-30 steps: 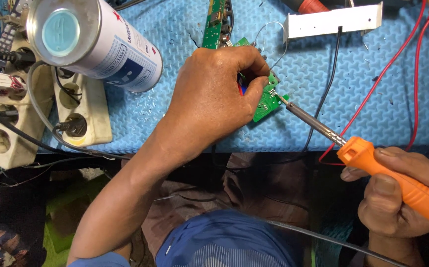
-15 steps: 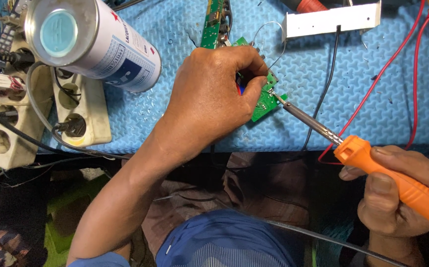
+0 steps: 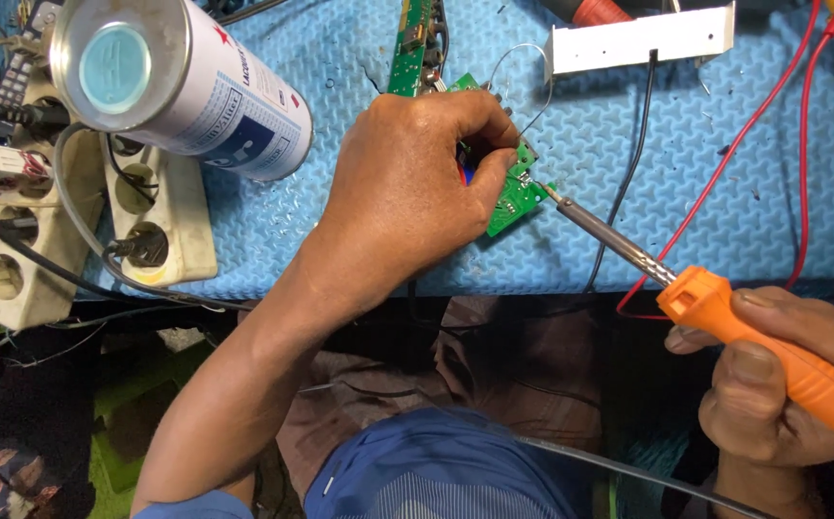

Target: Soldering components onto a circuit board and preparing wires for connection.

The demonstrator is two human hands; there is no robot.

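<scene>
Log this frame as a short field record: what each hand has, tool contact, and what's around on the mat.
left hand: left hand pins a small green circuit board against the blue foam mat
right hand: right hand grips the orange handle of a soldering iron
tool contact: iron tip meets the board's right edge
wire: thin solder wire loops above the board
left of mat: spray can lying on its side, beige power strips with plugs
far edge: second green board, white metal bracket
leads: red lead and black lead cross the mat

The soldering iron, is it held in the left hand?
No, the right hand grips the soldering iron; the left hand holds the green board.
</scene>
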